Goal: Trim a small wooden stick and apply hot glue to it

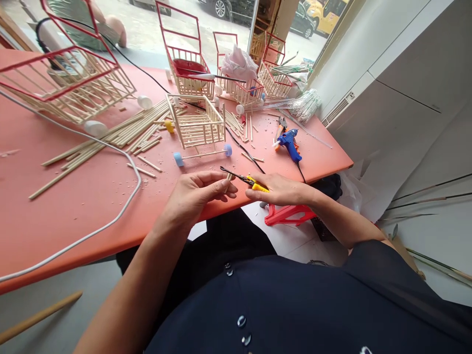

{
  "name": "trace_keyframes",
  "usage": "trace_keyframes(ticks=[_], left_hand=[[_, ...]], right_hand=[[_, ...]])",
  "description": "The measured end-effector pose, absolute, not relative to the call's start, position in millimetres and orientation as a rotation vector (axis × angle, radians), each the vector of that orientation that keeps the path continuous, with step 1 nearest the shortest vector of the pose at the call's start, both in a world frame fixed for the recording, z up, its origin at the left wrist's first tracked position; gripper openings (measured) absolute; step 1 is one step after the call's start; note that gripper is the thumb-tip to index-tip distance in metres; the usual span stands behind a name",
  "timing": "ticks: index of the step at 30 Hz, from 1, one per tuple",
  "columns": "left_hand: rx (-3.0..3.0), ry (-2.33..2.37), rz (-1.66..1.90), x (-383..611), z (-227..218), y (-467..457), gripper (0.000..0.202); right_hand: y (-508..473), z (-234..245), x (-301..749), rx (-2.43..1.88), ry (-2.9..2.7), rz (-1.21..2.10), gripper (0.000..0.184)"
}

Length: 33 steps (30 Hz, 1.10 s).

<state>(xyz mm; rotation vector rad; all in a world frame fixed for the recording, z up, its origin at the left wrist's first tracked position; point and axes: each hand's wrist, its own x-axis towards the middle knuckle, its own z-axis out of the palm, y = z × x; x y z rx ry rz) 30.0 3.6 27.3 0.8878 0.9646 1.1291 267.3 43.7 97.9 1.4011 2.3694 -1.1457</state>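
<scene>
Between thumb and fingers, my left hand (201, 189) pinches a short wooden stick (229, 180) over the table's front edge. My right hand (282, 189) is closed around the yellow handles of a pair of pliers (254, 183), whose dark jaws reach toward the left fingertips, close to the stick. Just behind the hands stands a small cart made of wooden sticks (199, 125), with light blue wheels at its near end. Loose wooden sticks (121, 130) lie in a pile to its left, among shorter cut pieces and crumbs.
A blue glue gun (289, 142) lies at the right beside orange-handled pliers (282, 125). Red-rimmed stick carts (62, 83) stand along the back, one holding crumpled white plastic (239, 63). A white cable (127, 211) crosses the pink table (92, 236) on the left.
</scene>
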Motion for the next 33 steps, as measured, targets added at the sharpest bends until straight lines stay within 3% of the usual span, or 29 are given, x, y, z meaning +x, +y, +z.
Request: trace_keyframes(ticks=[8, 14, 33], left_hand=[[0.957, 0.908, 1.184, 32, 29, -2, 0.045], [1.031, 0.907, 1.223, 31, 32, -2, 0.04], [1.113, 0.797, 1.415, 45, 19, 2, 0.029]], right_hand=[[47, 106, 270, 1.285, 2.384, -1.189, 0.063], [40, 108, 267, 1.37, 2.453, -1.122, 0.053], [31, 80, 274, 1.485, 2.895, -0.702, 0.041]])
